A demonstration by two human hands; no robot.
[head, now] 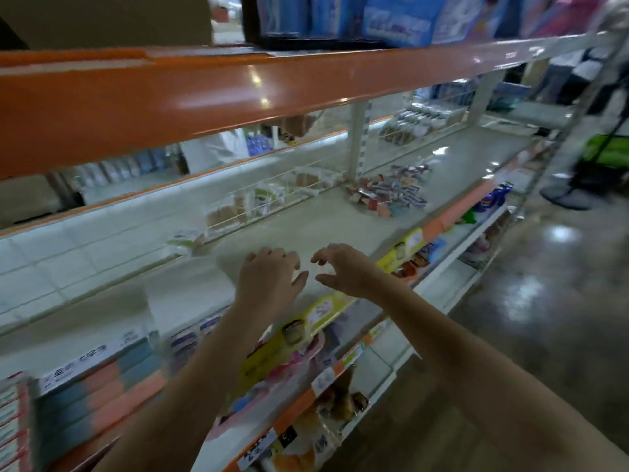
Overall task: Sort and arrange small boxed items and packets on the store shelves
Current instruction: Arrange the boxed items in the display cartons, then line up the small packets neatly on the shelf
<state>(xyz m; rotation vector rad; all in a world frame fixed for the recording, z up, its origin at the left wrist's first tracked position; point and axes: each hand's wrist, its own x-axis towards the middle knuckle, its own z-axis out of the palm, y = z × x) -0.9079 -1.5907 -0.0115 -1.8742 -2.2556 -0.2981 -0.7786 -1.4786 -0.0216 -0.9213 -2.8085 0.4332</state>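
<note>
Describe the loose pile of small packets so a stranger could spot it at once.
Start at the pale middle shelf under the orange beam. Follow it right, past both hands, to the white upright post. The pile of small packets lies at its foot, scattered loose, unlike the goods lined up behind wire dividers.

Small packets (388, 194): loose, jumbled pile, red, blue and pink wrappers, lying flat on middle shelf (306, 229) at far right, near white upright. Detail blurred. Shelf pale, mostly bare around the pile
</note>
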